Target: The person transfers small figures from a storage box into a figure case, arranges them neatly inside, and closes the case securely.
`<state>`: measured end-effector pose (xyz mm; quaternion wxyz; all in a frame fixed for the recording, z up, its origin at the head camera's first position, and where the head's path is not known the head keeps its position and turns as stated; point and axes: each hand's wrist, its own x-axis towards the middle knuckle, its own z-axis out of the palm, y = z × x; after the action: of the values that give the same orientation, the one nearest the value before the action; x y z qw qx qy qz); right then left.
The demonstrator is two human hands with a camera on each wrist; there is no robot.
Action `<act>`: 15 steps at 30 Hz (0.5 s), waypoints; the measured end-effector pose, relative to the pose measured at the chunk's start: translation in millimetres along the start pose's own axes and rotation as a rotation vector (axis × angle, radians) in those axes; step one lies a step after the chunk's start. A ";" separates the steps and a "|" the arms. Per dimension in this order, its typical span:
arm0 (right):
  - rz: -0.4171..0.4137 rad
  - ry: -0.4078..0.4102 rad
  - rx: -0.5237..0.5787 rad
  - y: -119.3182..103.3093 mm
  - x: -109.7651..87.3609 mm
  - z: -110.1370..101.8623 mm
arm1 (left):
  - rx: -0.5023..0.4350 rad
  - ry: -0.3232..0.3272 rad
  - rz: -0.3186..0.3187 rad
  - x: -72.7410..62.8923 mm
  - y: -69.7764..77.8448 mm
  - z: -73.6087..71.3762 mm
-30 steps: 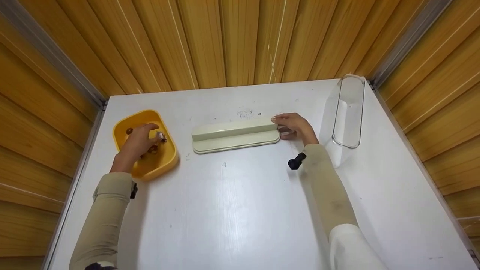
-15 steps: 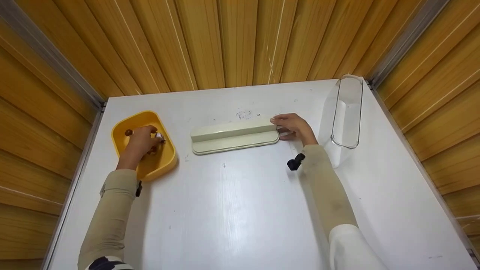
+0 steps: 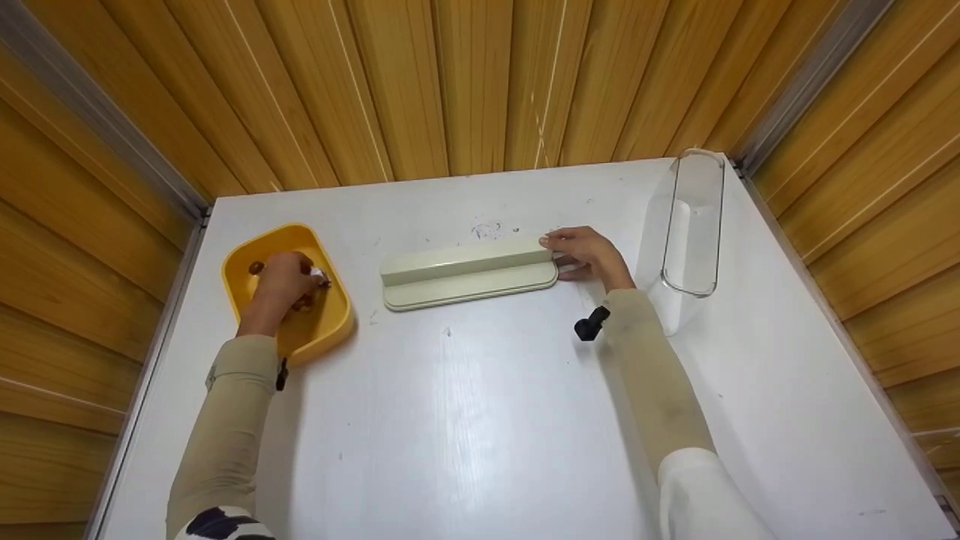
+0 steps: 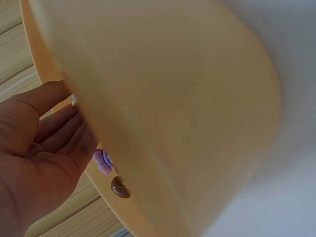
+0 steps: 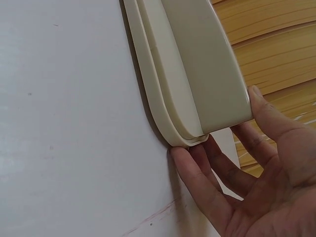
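Note:
In the head view, my left hand (image 3: pixel 279 286) reaches into a yellow tub (image 3: pixel 330 346). Its thumb and fingers are bent beside a small whitish piece (image 3: pixel 320 277); whether they pinch it is hidden, as the tub's wall covers the fingertips in the left wrist view. Shiny brown pieces (image 3: pixel 256 268) lie around the hand, and a pink-purple piece (image 4: pixel 103 161) shows below the fingers. My right hand (image 3: pixel 592 253) grips the right end of a long pale-green lid (image 3: pixel 472 281) with a raised ridge. Its thumb (image 5: pixel 261 111) presses the ridge's end while fingers hold the rim.
A long clear plastic container (image 3: pixel 691 225) stands at the right back of the white table (image 3: pixel 465 420). Slatted wood-look walls (image 3: pixel 480 82) enclose the table at the back and sides.
My left hand has shifted slightly right and deeper into the tub, its fingers more bent. My right hand and the lid stay in place; the head view has shifted a little.

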<state>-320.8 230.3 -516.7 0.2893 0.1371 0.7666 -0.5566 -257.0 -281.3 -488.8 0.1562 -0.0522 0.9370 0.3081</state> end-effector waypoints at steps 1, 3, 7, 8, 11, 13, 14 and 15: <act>-0.001 0.000 -0.001 0.1 0.3 -0.1 | -0.003 0.004 -0.003 -0.2 0.2 0.0; -0.004 -0.005 0.000 0.3 0.8 -0.4 | -0.004 0.012 -0.003 -0.4 0.3 0.2; -0.004 -0.006 0.001 0.7 1.1 -0.7 | -0.004 0.020 0.000 -1.1 1.2 0.0; -0.003 -0.006 0.001 0.7 0.9 -0.8 | -0.004 0.022 -0.001 -1.2 1.4 0.1; 0.001 -0.010 0.003 0.7 0.0 -1.4 | 0.020 0.037 0.008 -0.3 1.4 1.4; 0.003 -0.017 0.010 0.6 -0.5 -1.8 | 0.045 0.050 0.020 0.9 1.6 2.8; 0.004 -0.020 0.012 0.6 -0.6 -1.9 | 0.065 0.058 0.026 1.7 1.9 3.4; 0.005 -0.022 0.016 0.5 -0.7 -1.9 | 0.085 0.066 0.030 2.5 2.2 4.0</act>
<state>-320.5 232.3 -516.2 0.2980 0.1352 0.7587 -0.5633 -258.7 -277.2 -491.4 0.1227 -0.0413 0.9545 0.2685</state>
